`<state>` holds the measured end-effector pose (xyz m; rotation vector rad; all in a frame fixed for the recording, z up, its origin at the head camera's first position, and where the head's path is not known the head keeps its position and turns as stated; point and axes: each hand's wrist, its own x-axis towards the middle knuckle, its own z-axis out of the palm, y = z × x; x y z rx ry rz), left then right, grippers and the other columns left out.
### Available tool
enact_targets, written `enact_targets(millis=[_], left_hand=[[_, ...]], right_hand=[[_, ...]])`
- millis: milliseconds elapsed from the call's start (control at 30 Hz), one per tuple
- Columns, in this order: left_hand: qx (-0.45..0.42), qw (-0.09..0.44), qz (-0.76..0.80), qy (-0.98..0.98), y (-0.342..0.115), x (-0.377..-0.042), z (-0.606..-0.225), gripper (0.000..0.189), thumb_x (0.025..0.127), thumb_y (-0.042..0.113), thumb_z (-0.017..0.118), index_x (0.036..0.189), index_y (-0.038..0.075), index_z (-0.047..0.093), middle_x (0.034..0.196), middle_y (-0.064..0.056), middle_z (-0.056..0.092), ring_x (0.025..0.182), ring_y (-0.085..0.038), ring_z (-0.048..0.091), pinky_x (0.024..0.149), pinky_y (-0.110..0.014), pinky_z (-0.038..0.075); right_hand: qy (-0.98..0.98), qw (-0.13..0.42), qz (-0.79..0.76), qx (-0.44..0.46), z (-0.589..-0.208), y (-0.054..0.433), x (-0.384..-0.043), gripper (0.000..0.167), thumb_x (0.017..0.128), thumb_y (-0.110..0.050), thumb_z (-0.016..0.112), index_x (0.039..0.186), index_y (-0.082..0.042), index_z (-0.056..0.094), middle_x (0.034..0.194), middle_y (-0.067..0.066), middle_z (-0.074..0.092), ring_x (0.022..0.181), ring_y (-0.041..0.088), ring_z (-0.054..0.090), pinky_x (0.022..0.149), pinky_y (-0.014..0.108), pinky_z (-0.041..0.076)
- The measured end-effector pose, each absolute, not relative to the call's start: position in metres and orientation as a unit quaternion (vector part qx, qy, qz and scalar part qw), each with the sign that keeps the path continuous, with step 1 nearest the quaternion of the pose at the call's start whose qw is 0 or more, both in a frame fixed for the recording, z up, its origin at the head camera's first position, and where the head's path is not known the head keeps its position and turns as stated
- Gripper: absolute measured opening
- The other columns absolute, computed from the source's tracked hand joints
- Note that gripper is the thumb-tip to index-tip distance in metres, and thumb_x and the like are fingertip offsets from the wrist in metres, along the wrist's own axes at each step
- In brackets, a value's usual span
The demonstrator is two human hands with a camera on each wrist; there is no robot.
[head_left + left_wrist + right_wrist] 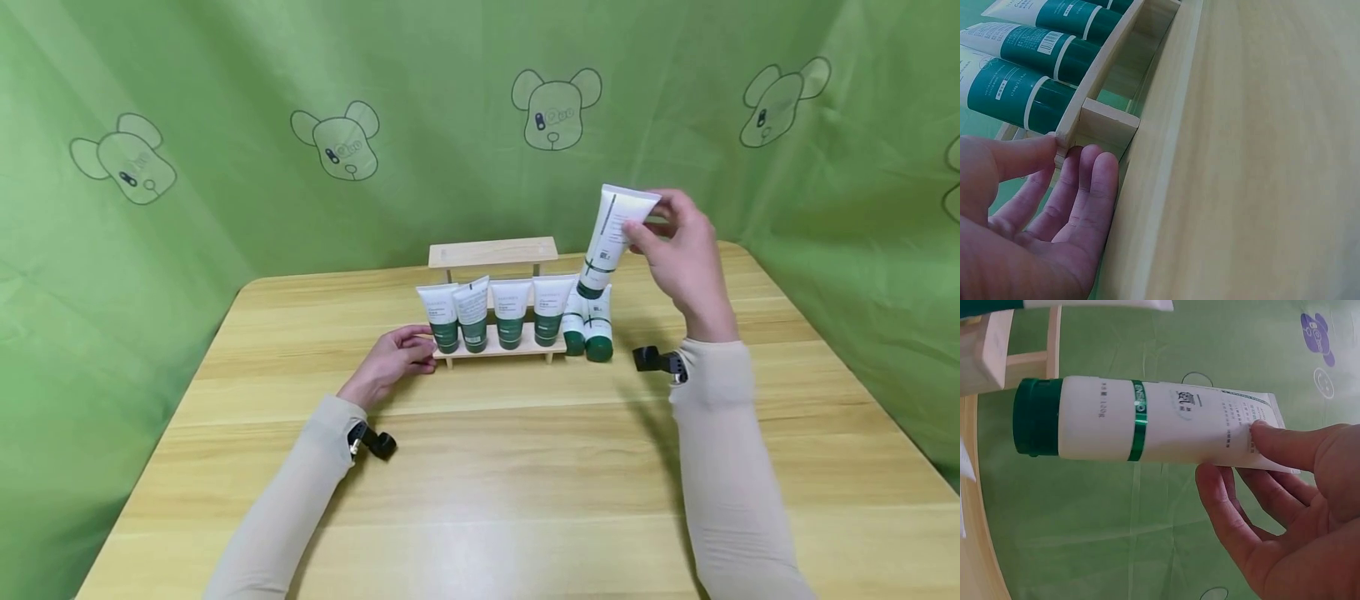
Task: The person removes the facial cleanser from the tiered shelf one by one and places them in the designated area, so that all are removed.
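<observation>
My right hand point(686, 262) pinches a white tube with a green cap point(606, 233) near its flat end, thumb on one face and fingers behind. The tube is held in the air, tilted with its cap downward, at the right of a two-tier wooden display rack point(492, 252). My left hand point(393, 360) grips the left end of the rack's lower shelf point(1071, 122), thumb over the edge and fingers below. Along that shelf several white-and-green tubes point(511, 310) stand on their caps; one of them, a tube with a barcode point(1041, 47), shows its printed side.
Two more white tubes with green caps point(598, 327) are on the table right of the rack, partly behind the held tube. The wooden table point(480, 483) reaches a green curtain point(450, 125) with printed mouse heads. Each wrist wears a black camera point(654, 359).
</observation>
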<state>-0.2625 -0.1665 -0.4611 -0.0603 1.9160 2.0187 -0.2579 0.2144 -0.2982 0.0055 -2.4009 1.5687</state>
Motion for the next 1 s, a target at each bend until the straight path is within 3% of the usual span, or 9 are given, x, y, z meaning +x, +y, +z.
enact_targets(millis=[133, 300, 733, 1000], left_hand=[[-0.023, 0.177, 0.714, 0.678, -0.165, -0.263, -0.460, 0.041, 0.099, 0.000, 0.062, 0.139, -0.001, 0.054, 0.102, -0.005, 0.070, 0.080, -0.019, 0.068, 0.079, -0.029, 0.064], [-0.027, 0.179, 0.712, 0.678, -0.164, -0.262, -0.460, 0.042, 0.099, 0.000, 0.063, 0.140, 0.000, 0.054, 0.108, -0.008, 0.070, 0.083, -0.019, 0.068, 0.082, -0.030, 0.064], [-0.031, 0.177, 0.708, 0.683, -0.167, -0.256, -0.464, 0.043, 0.099, 0.000, 0.062, 0.141, 0.001, 0.053, 0.110, -0.008, 0.068, 0.085, -0.021, 0.069, 0.084, -0.032, 0.064], [-0.022, 0.176, 0.706, 0.686, -0.166, -0.259, -0.460, 0.042, 0.099, 0.000, 0.062, 0.140, 0.000, 0.053, 0.110, -0.010, 0.069, 0.086, -0.021, 0.069, 0.084, -0.031, 0.063]], right_hand=[[-0.806, 0.151, 0.573, 0.001, -0.300, 0.223, -0.257, 0.039, 0.102, -0.014, 0.062, 0.133, -0.016, 0.039, 0.140, 0.015, 0.059, 0.112, 0.018, 0.059, 0.089, 0.019, 0.060], [-0.781, 0.164, 0.603, -0.004, -0.300, 0.232, -0.257, 0.029, 0.101, -0.010, 0.063, 0.114, -0.019, 0.039, 0.122, 0.003, 0.060, 0.106, 0.015, 0.060, 0.085, 0.018, 0.061], [-0.760, 0.136, 0.635, -0.024, -0.325, 0.253, -0.266, 0.027, 0.100, -0.012, 0.065, 0.115, -0.019, 0.044, 0.119, 0.000, 0.060, 0.101, 0.015, 0.062, 0.078, 0.021, 0.063], [-0.792, 0.089, 0.601, -0.064, -0.351, 0.271, -0.281, 0.023, 0.103, -0.021, 0.062, 0.116, -0.022, 0.042, 0.121, 0.000, 0.054, 0.099, 0.012, 0.062, 0.085, 0.027, 0.063]])
